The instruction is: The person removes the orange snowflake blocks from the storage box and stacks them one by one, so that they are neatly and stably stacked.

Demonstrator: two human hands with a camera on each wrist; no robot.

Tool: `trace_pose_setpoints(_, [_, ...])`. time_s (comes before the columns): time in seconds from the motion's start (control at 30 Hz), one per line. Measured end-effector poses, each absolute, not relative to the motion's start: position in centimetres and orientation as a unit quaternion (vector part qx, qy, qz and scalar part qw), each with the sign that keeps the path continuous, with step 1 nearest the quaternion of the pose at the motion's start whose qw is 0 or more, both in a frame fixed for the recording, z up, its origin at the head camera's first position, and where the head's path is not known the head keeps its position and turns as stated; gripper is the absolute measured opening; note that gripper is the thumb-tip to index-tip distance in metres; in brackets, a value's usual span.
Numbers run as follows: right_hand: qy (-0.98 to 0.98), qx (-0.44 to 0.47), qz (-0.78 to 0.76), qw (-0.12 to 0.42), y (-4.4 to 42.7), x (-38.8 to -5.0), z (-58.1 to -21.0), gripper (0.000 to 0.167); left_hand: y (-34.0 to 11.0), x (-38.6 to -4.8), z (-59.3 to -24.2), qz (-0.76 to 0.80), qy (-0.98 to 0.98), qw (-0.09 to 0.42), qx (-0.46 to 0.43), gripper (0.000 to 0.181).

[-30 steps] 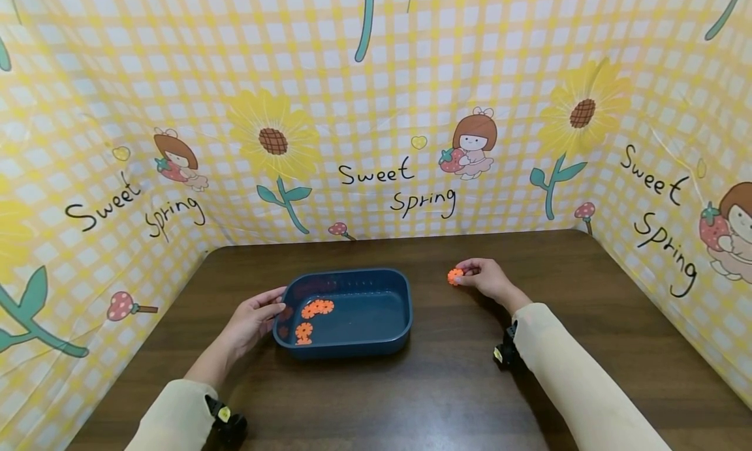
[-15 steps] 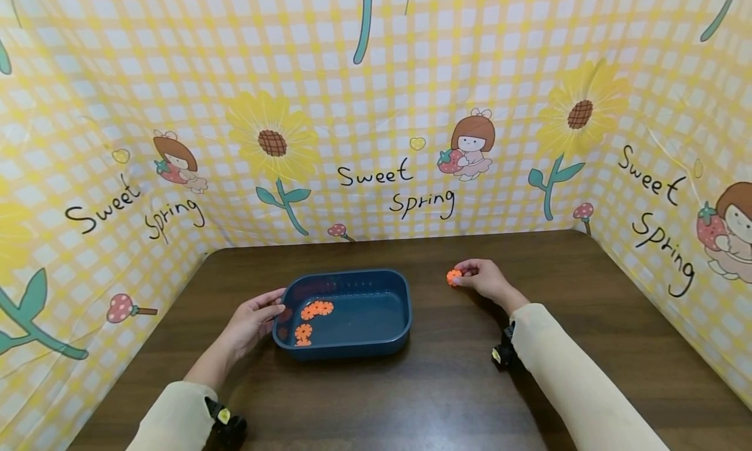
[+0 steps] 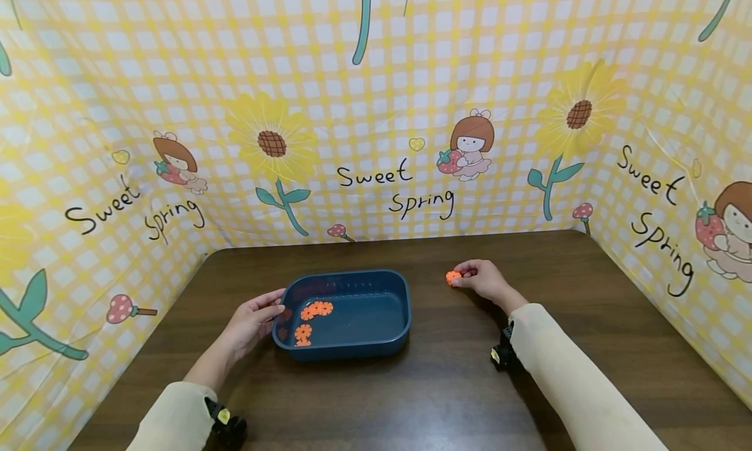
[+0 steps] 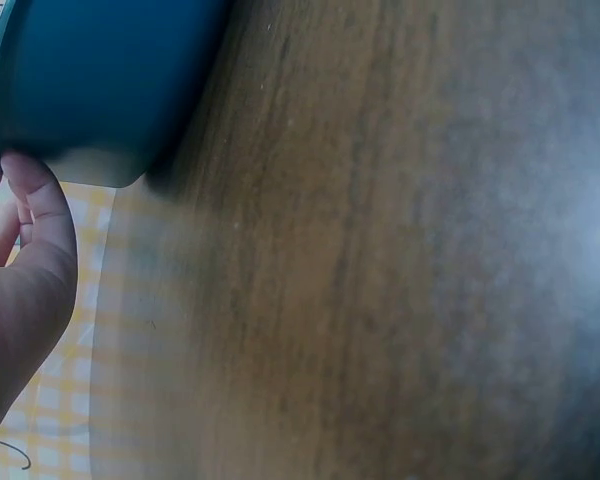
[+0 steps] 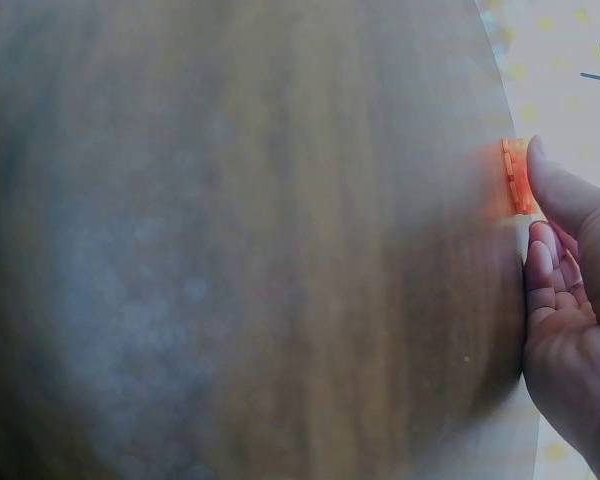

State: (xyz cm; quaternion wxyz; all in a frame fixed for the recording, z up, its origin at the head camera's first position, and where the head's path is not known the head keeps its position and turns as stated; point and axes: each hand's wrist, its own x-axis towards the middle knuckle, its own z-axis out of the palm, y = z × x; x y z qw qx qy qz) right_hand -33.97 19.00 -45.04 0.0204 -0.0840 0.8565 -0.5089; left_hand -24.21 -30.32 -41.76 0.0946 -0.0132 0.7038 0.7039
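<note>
A dark blue rectangular bin [image 3: 352, 350] stands on the table left of centre, with several orange flower-shaped pieces [image 3: 317, 309] along the left part of its floor. My left hand [image 3: 249, 324] grips the bin's left rim between thumb and fingers; the left wrist view shows this hand [image 4: 35, 270] against the bin's wall [image 4: 100, 90]. To the right of the bin, my right hand [image 3: 484, 281] pinches an orange flower piece [image 3: 453, 278]. The right wrist view shows that piece [image 5: 518, 177] edge-on at the thumb of the hand [image 5: 580, 290].
The brown wooden table [image 3: 435, 399] reaches back to a yellow checked cloth [image 3: 376, 131] with printed flowers and lettering, which also hangs at the left and right sides. Dark wrist cameras sit on the left wrist [image 3: 226, 425] and the right wrist [image 3: 503, 351].
Both hands keep their grips and nearly the same places. The orange piece in my right hand has shifted very slightly left in the head view.
</note>
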Motion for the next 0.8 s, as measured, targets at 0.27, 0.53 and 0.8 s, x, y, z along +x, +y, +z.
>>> trace_pose_setpoints(0.27, [0.861,-0.086,-0.501,0.019,18.97,-33.88,-44.97,0.03,-30.34,-24.11,-41.5,0.706,0.702,0.096,-0.014,0.052])
trace_pose_setpoints(0.53, [0.863,-0.084,-0.498,0.02,18.95,-33.94,-45.04,0.029,-30.36,-24.05,-41.44,0.708,0.699,0.1,-0.014,0.053])
trace_pose_setpoints(0.8, [0.861,-0.087,-0.501,0.019,19.1,-34.02,-45.02,0.031,-30.35,-24.17,-41.54,0.705,0.701,0.101,-0.021,0.052])
